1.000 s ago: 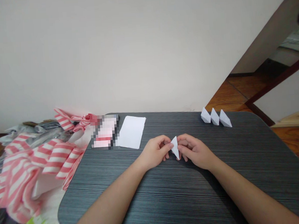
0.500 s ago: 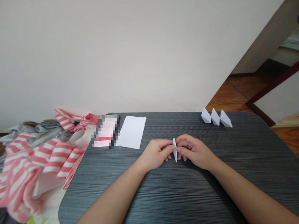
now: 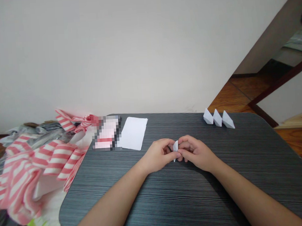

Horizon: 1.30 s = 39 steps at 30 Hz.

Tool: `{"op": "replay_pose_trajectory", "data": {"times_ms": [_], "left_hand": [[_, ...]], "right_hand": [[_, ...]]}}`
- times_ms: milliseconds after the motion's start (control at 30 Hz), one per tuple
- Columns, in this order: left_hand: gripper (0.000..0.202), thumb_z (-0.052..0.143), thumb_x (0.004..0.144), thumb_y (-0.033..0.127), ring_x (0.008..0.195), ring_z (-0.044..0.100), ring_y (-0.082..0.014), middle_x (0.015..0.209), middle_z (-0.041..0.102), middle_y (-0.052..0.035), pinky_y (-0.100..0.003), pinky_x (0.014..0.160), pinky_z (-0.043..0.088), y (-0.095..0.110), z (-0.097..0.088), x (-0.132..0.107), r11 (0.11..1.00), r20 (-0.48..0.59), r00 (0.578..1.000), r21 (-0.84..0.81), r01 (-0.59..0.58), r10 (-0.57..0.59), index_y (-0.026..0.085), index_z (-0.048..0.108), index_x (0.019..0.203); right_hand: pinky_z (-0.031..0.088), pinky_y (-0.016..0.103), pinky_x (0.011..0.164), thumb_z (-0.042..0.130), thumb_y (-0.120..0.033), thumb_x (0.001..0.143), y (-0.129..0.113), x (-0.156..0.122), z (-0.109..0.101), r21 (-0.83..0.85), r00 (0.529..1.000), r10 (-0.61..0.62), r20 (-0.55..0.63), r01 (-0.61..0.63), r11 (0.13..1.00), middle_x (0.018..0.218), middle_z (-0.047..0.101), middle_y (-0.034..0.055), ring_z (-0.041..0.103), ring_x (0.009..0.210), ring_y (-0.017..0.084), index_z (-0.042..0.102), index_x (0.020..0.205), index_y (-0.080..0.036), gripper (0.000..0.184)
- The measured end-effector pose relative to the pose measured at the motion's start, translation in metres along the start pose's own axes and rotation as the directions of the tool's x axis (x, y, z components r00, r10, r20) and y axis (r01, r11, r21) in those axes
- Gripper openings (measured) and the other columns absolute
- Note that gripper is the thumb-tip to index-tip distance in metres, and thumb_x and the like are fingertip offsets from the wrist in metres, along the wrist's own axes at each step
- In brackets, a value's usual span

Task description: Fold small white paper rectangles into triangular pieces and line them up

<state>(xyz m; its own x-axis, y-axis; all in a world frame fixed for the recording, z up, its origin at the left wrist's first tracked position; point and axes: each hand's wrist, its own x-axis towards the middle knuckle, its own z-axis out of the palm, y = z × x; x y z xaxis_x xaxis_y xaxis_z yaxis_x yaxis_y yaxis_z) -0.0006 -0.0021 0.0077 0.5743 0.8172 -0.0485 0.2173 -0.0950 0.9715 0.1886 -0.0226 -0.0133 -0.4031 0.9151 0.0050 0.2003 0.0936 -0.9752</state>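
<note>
Folded paper (image 3: 176, 146) partly turned from edge-on since prev. frame; now over bench (image 3: 156, 201), betw. far & near edges, pinched by L hand (image 3: 159, 155) & R hand (image 3: 196, 153); prob. light, stiff at creases, easily crushed, best held gently by folded edges

Fingers (image 3: 172, 156) partly hide the folded white paper (image 3: 176, 146).
</note>
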Motion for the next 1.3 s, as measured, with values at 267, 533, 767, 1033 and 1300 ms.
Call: {"op": "replay_pose_trajectory", "data": {"times_ms": [267, 533, 767, 1033, 1300], "left_hand": [[0.03, 0.059, 0.079, 0.039, 0.053, 0.053, -0.0084, 0.067, 0.059, -0.0007, -0.019, 0.048, 0.04, -0.0026, 0.0008, 0.0002, 0.999, -0.026, 0.999, -0.014, 0.042, -0.042, 0.014, 0.06, 0.096], [0.032, 0.058, 0.08, 0.034, 0.054, 0.054, -0.0084, 0.074, 0.062, -0.003, -0.019, 0.049, 0.043, -0.0058, 0.0003, 0.0009, 0.998, -0.003, 1.0, -0.049, 0.026, -0.026, 0.014, 0.06, 0.105], [0.027, 0.058, 0.081, 0.034, 0.052, 0.054, -0.008, 0.074, 0.061, -0.0024, -0.019, 0.048, 0.042, -0.0065, 0.0005, 0.0014, 1.0, -0.009, 1.0, 0.008, 0.01, -0.01, 0.014, 0.061, 0.099], [0.021, 0.057, 0.081, 0.033, 0.056, 0.054, -0.009, 0.072, 0.061, -0.0026, -0.019, 0.051, 0.042, -0.0022, 0.0009, 0.0005, 0.997, -0.047, 0.999, 0.076, -0.009, 0.012, 0.014, 0.061, 0.09], [0.019, 0.055, 0.081, 0.031, 0.055, 0.053, -0.0085, 0.07, 0.059, -0.0014, -0.019, 0.05, 0.042, -0.0011, 0.0008, 0.0001, 1.0, -0.031, 1.0, 0.031, 0.001, 0.0, 0.014, 0.06, 0.09]], "right_hand": [[0.048, 0.024, 0.05, 0.053, -0.028, 0.088, -0.0008, -0.0005, -0.0006, -0.036, 1.0, 0.01, -0.015, -0.01, 0.999, 0.076, 0.069, 0.0029, 0.066, 0.063, 0.015, 0.043, 0.104, -0.021, 0.02], [0.048, 0.024, 0.049, 0.05, -0.028, 0.089, 0.0021, 0.0011, 0.0004, -0.048, 0.999, 0.008, -0.048, -0.01, 0.999, 0.074, 0.069, 0.0024, 0.065, 0.061, 0.015, 0.045, 0.105, -0.021, 0.018], [0.047, 0.023, 0.048, 0.05, -0.029, 0.09, 0.0015, 0.0015, 0.0002, -0.055, 0.999, 0.006, -0.042, -0.008, 0.998, 0.076, 0.068, 0.0028, 0.065, 0.062, 0.015, 0.045, 0.103, -0.02, 0.017], [0.046, 0.023, 0.049, 0.048, -0.031, 0.091, -0.0015, 0.0015, 0.0, -0.072, 1.0, -0.007, -0.014, 0.006, 0.997, 0.076, 0.068, 0.0027, 0.064, 0.062, 0.014, 0.047, 0.1, -0.02, 0.014], [0.045, 0.023, 0.048, 0.049, -0.03, 0.09, 0.0003, 0.0018, -0.0014, -0.124, 1.0, 0.001, -0.021, -0.004, 0.992, 0.07, 0.069, 0.0021, 0.063, 0.058, 0.014, 0.048, 0.102, -0.02, 0.015]]}}
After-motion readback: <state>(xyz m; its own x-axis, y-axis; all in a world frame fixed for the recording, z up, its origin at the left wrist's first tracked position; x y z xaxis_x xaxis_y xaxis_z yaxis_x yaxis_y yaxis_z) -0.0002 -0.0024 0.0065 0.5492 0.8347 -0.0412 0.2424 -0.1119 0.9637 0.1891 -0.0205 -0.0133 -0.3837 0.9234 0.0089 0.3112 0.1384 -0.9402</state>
